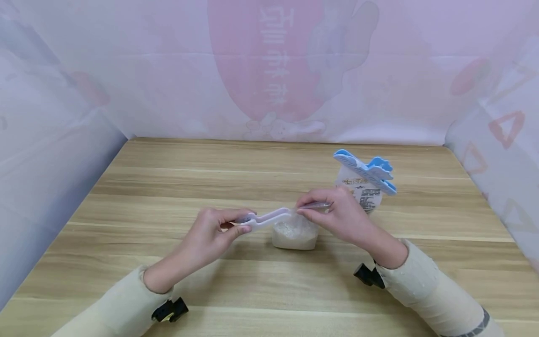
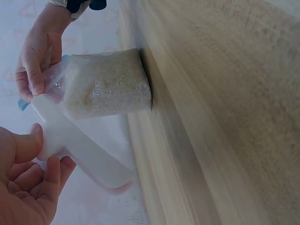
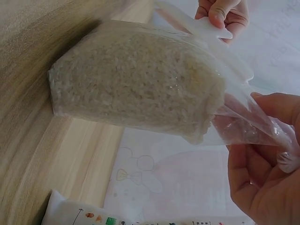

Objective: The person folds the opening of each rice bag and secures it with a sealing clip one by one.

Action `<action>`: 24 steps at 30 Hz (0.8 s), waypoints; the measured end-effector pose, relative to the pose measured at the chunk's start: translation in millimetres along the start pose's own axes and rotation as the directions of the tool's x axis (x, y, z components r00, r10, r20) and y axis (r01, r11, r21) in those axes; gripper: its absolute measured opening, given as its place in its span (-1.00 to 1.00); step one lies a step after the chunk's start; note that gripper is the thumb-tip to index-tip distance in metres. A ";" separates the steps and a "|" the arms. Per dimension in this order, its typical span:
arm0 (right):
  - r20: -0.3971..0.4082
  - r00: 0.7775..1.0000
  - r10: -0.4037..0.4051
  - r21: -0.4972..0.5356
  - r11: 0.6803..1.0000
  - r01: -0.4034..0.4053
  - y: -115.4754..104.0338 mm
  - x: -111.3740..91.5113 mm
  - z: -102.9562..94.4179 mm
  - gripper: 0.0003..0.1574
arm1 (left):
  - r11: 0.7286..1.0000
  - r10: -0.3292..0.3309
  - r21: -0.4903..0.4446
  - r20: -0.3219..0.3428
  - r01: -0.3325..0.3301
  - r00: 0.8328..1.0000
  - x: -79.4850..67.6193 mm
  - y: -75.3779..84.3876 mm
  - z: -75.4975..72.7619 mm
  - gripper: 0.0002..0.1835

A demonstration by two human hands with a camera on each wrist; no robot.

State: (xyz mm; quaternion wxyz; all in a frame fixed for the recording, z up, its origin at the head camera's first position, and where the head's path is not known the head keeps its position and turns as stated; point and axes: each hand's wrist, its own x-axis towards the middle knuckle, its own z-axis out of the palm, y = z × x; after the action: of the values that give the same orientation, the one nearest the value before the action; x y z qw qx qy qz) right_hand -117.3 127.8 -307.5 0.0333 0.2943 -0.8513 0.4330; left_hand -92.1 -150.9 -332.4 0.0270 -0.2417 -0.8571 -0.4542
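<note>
A clear plastic bag of rice (image 1: 294, 236) stands on the wooden table, its rice plain to see in the right wrist view. My right hand (image 1: 342, 216) pinches the gathered top of this bag between thumb and fingers. From the left, my left hand (image 1: 209, 238) grips a white sealing clip (image 2: 89, 152) with a pale pink edge, thumb on one side and fingers on the other. The clip is held at an angle, its far end close to the bag's neck. Whether its two arms lie around the plastic I cannot tell.
Behind my right hand stands a printed white packet (image 1: 370, 197) with a large blue clip (image 1: 365, 171) across its top. The wooden table (image 1: 189, 173) is bordered by printed cloth walls (image 1: 168, 93) at the back and both sides.
</note>
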 end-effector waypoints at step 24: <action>0.056 0.993 0.107 0.052 0.993 -0.110 1.0 -6.7 -11.0 -0.63 | 0.985 -0.119 -0.116 0.094 0.130 0.988 5.0 -1.6 4.2 -0.71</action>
State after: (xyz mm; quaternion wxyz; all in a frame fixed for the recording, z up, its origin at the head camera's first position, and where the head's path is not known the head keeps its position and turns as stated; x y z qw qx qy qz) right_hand -114.5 139.8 -303.5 -0.0209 0.2596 -0.8545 0.4494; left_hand -96.5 -146.4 -334.8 -0.0533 -0.2081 -0.8417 -0.4954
